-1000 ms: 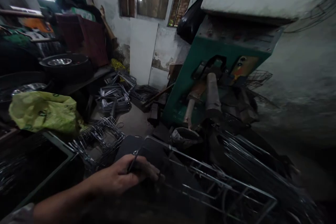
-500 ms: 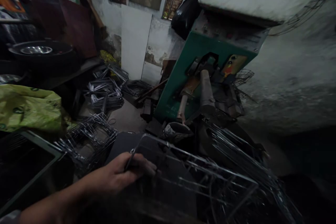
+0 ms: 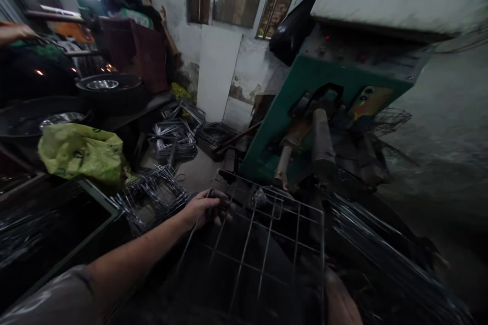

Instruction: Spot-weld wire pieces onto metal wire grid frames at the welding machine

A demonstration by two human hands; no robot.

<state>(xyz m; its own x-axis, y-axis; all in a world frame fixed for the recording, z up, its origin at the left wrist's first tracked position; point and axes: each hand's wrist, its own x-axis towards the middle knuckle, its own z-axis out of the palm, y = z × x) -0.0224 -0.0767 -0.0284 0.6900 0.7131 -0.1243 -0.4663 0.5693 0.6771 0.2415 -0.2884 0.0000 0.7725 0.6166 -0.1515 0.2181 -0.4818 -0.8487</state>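
A rectangular wire grid (image 3: 247,244) of thin metal rods lies across the lower middle, between my hands. My left hand (image 3: 208,208) is closed on its upper left edge, with the fingers curled around the frame wire. At the grid's right edge is my right hand (image 3: 337,294), dark and blurred, its fingers mostly hidden. Just beyond the grid stands a green machine (image 3: 263,147) with two cylindrical electrode arms (image 3: 323,137). The grid's far edge is near the lower arm's tip.
Stacked wire frames (image 3: 173,137) lie on the floor at left centre, with more bent wire (image 3: 152,195) nearer. A yellow-green sack (image 3: 86,155) sits at left. Long metal rods (image 3: 373,233) lie at right. Another person's hand (image 3: 17,33) is at far left, near sparks.
The wire grid has turned to show its open face. My right hand has come into view at its right edge. The view has shifted left, and sparks and another person's hand now show.
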